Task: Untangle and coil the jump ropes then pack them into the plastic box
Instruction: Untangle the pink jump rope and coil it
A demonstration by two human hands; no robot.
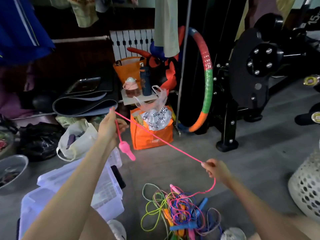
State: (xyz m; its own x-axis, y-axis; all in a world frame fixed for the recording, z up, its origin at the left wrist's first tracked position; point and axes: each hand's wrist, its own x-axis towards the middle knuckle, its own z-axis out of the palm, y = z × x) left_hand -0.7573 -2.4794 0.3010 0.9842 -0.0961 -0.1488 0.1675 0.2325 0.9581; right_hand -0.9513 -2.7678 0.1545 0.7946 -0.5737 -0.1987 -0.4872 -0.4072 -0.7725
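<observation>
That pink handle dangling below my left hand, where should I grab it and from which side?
Probably wrap the right hand around the thick upper body of the pink handle, coming from the right. It hangs free on the pink rope, narrow tip tilted down and right, and the left forearm crowds its other side.

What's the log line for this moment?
step: untangling | left hand: holds pink rope | right hand: pinches it | pile: tangled | box: left of pile
</observation>
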